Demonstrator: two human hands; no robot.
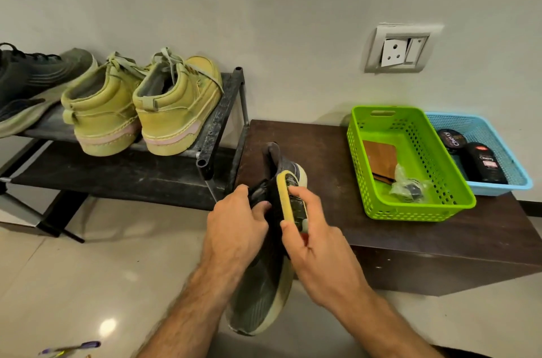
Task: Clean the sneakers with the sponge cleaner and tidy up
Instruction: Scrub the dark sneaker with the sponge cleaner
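1. Over the floor, just off the front edge of the dark surface (322, 149), the dark sneaker (261, 293) is held up in the air, heel away from the person and toe pointing back down toward them, so its long axis runs nearly straight along the line of sight.
2. Left hand (234, 228) has it by the collar: thumb and fingers curled in over the opening, gripping firm.
3. Right hand (316, 243) holds the sponge cleaner (293, 202), thumb on the near side, fingers (299, 192) wrapped over the labelled back, yellow sponge face turned left against the shoe.
4. Key relation: the sponge lies lengthwise along the sneaker's right flank up near the heel, touching it, with the pale sole edge just beyond.
5. My read: the untouched length runs toward the toe, so the stroke wants to travel back along that axis, right hand working, left only steadying.
6. Its mate (32, 87) sits on the shoe rack (218, 120), well left, beside the yellow-green pair (140, 105).
7. Green basket (410, 205) and blue basket (498, 187) wait on the right for tidying.
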